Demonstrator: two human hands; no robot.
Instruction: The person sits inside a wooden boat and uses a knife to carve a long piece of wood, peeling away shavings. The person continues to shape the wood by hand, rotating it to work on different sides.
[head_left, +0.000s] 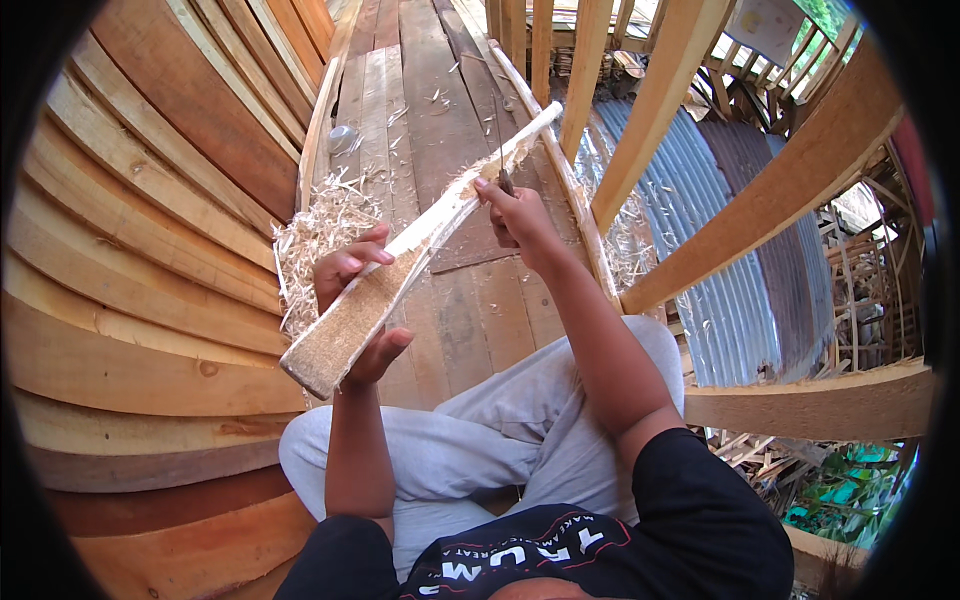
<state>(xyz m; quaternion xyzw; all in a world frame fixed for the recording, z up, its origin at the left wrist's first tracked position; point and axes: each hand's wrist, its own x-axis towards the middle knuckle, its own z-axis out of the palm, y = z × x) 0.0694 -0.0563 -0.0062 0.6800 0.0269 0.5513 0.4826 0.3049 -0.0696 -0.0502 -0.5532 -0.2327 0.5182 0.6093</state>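
A long pale piece of wood [365,305] slants across in front of me. Its broad, flat end is at the lower left, and it narrows toward a slim, whittled tip at the upper right. My left hand [374,361] wraps the broad part from beneath, with fingers over the far edge and the thumb on the near side. In my right hand [518,217] is a knife [505,180], closed in the fist, its thin blade standing up against the narrow part. The thumb presses near the wood, where the surface looks rough and freshly cut.
Curly wood shavings [325,235] heap up by the plank wall [150,220] on the left. A clear cup [343,139] lies on the board floor [430,90]. Wooden railing posts [640,110] rise at right, above a corrugated metal roof [710,240]. My legs [480,440] are crossed below.
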